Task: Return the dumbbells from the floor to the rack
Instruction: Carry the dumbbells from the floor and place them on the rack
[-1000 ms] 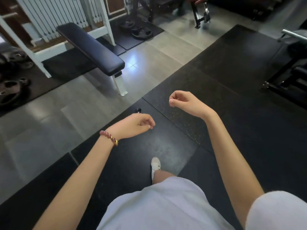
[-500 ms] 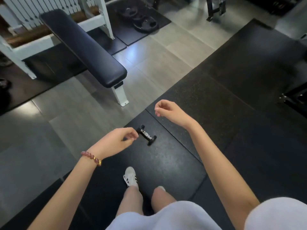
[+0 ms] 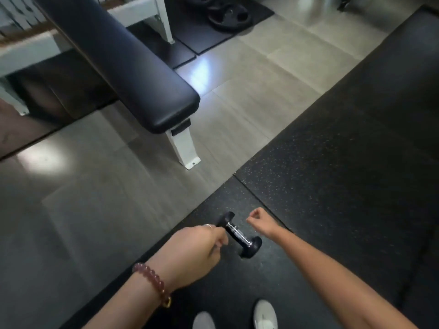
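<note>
One small dumbbell (image 3: 239, 235) with black heads and a chrome handle lies on the black rubber mat (image 3: 332, 186), just in front of my feet. My left hand (image 3: 197, 250), with a bead bracelet on the wrist, hovers at the dumbbell's left side with its fingers curled. Its fingertips overlap the far head, and it grips nothing. My right hand (image 3: 261, 222) is a loose fist just right of the handle and also holds nothing. No dumbbell rack is in view.
A black padded bench (image 3: 133, 74) on white legs stands to the left on the grey tile floor (image 3: 95, 198). Black weight plates (image 3: 229, 16) lie on a mat at the top. My white shoes (image 3: 264, 313) are at the bottom edge.
The view has dropped and closed in on the dumbbell. Both hands have come down to it, left hand at its left end, right hand beside the handle.
</note>
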Demonstrator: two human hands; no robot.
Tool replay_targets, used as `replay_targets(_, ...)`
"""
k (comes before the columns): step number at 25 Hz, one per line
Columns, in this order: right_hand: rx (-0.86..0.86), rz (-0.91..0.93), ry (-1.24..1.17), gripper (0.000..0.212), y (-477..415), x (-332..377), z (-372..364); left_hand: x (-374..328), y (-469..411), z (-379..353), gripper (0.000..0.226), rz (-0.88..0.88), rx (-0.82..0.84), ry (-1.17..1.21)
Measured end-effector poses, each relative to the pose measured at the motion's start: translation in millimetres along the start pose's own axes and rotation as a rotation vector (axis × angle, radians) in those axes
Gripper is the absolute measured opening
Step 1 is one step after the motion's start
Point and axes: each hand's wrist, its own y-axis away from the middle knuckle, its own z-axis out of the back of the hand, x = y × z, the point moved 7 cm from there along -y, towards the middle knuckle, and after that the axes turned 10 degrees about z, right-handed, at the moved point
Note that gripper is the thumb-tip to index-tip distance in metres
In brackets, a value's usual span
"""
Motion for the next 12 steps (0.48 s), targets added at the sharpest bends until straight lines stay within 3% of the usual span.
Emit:
replay_targets(3,-0.024,-0.053,0.032,0.027,-63.5,-80.8,-56.0,44.3,-68.6,-84.5,0.031,0.020,0.049,-0.041)
replay_targets(9,-0.046,0.022,0.134,0.064,-156.7,-186.3,-143.9,100.3,-172.2,-243.4,0.033,0.069,0.012,-0.078)
replay_targets(12,-0.114,0.002,0.356,0.067,-191.1,-220.6,-162.1,119.8,-200.7,-294.3,0.036,0.114,-0.027,-0.029)
